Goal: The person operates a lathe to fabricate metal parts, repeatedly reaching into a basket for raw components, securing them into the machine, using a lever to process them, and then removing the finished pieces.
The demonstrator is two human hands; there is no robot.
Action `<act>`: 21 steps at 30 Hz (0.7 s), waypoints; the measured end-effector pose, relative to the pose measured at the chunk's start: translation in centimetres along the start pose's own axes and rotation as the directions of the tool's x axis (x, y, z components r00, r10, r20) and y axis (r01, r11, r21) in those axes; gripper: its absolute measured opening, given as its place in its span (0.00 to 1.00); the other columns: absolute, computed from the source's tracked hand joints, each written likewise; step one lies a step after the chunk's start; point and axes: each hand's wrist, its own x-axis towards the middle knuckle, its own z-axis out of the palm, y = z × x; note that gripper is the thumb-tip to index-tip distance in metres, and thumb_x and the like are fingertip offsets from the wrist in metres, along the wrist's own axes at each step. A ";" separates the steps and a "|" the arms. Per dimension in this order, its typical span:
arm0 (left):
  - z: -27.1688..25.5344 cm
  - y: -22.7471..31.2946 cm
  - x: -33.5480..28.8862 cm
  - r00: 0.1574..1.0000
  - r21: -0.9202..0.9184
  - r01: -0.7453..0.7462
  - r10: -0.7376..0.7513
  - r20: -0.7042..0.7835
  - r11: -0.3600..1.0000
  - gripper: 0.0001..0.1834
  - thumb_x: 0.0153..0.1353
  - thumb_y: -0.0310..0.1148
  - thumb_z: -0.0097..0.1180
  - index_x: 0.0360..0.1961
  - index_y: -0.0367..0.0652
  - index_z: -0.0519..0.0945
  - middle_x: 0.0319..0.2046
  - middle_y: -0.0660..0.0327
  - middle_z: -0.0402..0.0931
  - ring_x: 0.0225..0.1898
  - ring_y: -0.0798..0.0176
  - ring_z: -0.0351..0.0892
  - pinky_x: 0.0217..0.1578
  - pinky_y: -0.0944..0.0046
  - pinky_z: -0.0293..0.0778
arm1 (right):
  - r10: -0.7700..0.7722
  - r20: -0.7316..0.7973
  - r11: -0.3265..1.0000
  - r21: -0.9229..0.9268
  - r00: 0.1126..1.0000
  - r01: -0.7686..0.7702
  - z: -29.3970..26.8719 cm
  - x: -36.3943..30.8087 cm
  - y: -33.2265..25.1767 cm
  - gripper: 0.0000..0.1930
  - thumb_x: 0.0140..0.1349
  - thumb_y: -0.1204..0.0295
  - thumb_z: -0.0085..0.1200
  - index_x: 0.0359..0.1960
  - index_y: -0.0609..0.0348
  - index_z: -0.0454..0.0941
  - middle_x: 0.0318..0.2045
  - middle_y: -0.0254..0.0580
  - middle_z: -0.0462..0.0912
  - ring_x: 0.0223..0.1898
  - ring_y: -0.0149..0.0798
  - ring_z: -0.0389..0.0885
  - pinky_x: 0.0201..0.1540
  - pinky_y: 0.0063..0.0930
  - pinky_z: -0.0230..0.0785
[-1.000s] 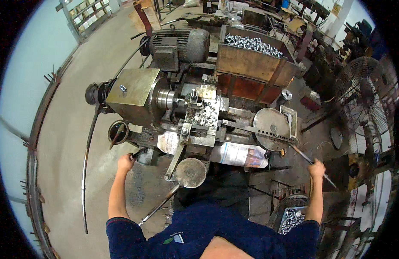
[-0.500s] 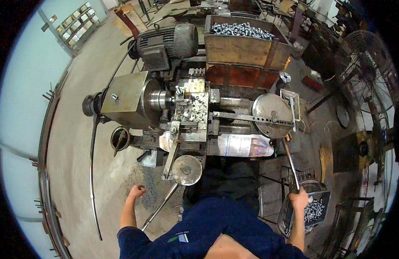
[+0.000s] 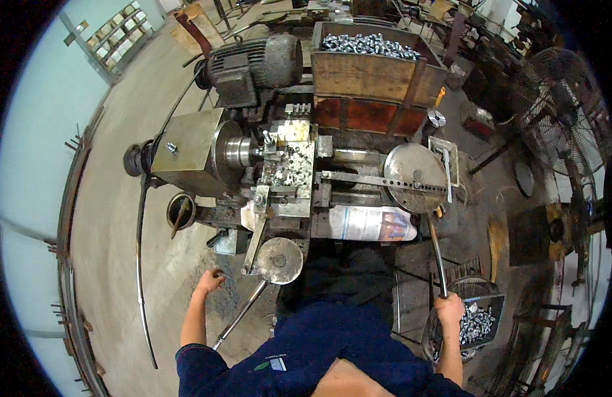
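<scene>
My right hand (image 3: 449, 308) is closed round the end of a long metal lever (image 3: 437, 255) that hangs from the large round disc (image 3: 416, 177) at the right of the lathe. My left hand (image 3: 211, 280) is in the air, left of the smaller disc (image 3: 280, 261) and its lever (image 3: 242, 312). Its fingers are curled, with a small dark thing at the tips that I cannot make out. On the lathe, the chuck (image 3: 237, 153) faces a tool slide (image 3: 289, 169) covered in metal chips. A perforated bar (image 3: 365, 178) joins the slide to the large disc.
A wooden bin (image 3: 365, 76) full of shiny metal parts stands behind the lathe, beside a motor (image 3: 256, 63). Low at right is a crate (image 3: 494, 331) of similar parts. A pot with a brush (image 3: 181, 215) sits at left; a fan (image 3: 557, 99) stands at far right.
My right hand has swung the lever to the left and slightly nearer to me. The tool slide has crept a little toward the chuck. My left hand has risen slightly toward the lathe.
</scene>
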 end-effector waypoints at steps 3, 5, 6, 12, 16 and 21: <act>-1.3 0.5 0.1 0.999 -0.025 0.011 -0.012 -0.036 1.000 0.21 0.52 0.30 0.54 0.48 0.33 0.73 0.27 0.52 0.79 0.22 0.63 0.79 0.28 0.63 0.74 | -0.017 -0.034 0.975 -0.223 0.999 0.009 1.0 3.5 4.1 0.17 0.41 0.58 0.52 0.25 0.62 0.77 0.28 0.54 0.79 0.32 0.55 0.79 0.36 0.45 0.71; -2.5 -1.5 1.4 0.999 -0.074 -0.027 0.024 -0.043 0.997 0.20 0.51 0.30 0.54 0.46 0.33 0.74 0.26 0.54 0.78 0.21 0.65 0.78 0.28 0.63 0.73 | 0.052 -0.076 0.963 -0.259 0.996 -0.070 -1.6 6.2 3.7 0.18 0.43 0.58 0.52 0.27 0.63 0.76 0.31 0.56 0.79 0.35 0.55 0.79 0.38 0.45 0.71; -3.0 -1.1 2.1 0.997 -0.053 -0.037 0.033 -0.069 0.998 0.20 0.51 0.30 0.54 0.46 0.34 0.74 0.27 0.53 0.78 0.23 0.63 0.78 0.29 0.62 0.73 | 0.032 -0.126 0.952 -0.299 0.991 -0.069 -2.2 8.2 5.4 0.19 0.44 0.58 0.52 0.29 0.63 0.76 0.32 0.55 0.80 0.36 0.55 0.79 0.40 0.44 0.71; -6.9 1.3 6.6 0.920 0.242 -0.085 0.169 -0.353 0.967 0.21 0.51 0.35 0.56 0.47 0.39 0.75 0.34 0.50 0.79 0.36 0.52 0.79 0.38 0.58 0.73 | 0.179 -0.284 0.880 -0.383 0.942 -0.282 -9.1 20.3 1.3 0.21 0.46 0.60 0.53 0.43 0.53 0.73 0.43 0.45 0.76 0.48 0.49 0.74 0.52 0.51 0.61; -6.6 5.7 6.6 0.892 0.448 -0.076 0.261 -0.369 0.891 0.23 0.55 0.45 0.53 0.49 0.43 0.74 0.41 0.48 0.76 0.42 0.47 0.76 0.42 0.54 0.72 | 0.111 -0.315 0.926 -0.311 0.943 -0.213 -9.0 20.4 -2.8 0.30 0.45 0.62 0.55 0.53 0.57 0.66 0.54 0.45 0.69 0.60 0.47 0.62 0.59 0.55 0.49; -2.6 7.0 7.6 0.883 0.564 0.073 0.210 -0.420 0.823 0.26 0.58 0.55 0.44 0.36 0.40 0.76 0.32 0.46 0.78 0.36 0.43 0.77 0.38 0.49 0.72 | -0.182 -0.523 0.975 -0.207 0.833 0.083 -4.7 14.6 -3.3 0.40 0.36 0.68 0.59 0.58 0.58 0.60 0.60 0.50 0.60 0.64 0.49 0.53 0.64 0.50 0.43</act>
